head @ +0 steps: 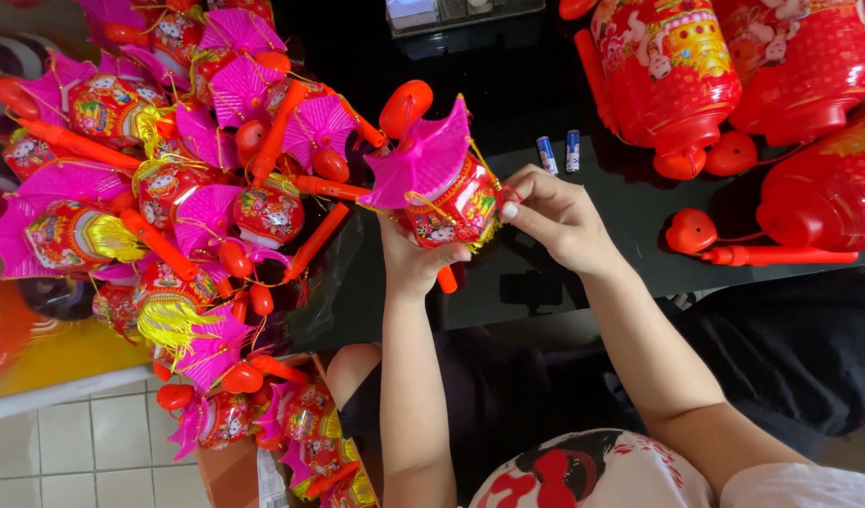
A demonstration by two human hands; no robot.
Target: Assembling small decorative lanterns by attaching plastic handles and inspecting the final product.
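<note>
fingers of our right hand (557, 218) pinch closed on the right end of the small lantern (447, 193) at mid frame, while our left hand (416, 259) cups it from below, fingers curled around its red body. we hold it above the black table (508, 85). two batteries (559, 152) lie just right of it, a heap of lanterns (169, 198) fills the left, and big red lanterns (733, 66) sit upper right.

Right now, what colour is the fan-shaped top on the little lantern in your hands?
Bright pink, on the red toy lantern. The head view shows it best.
</note>
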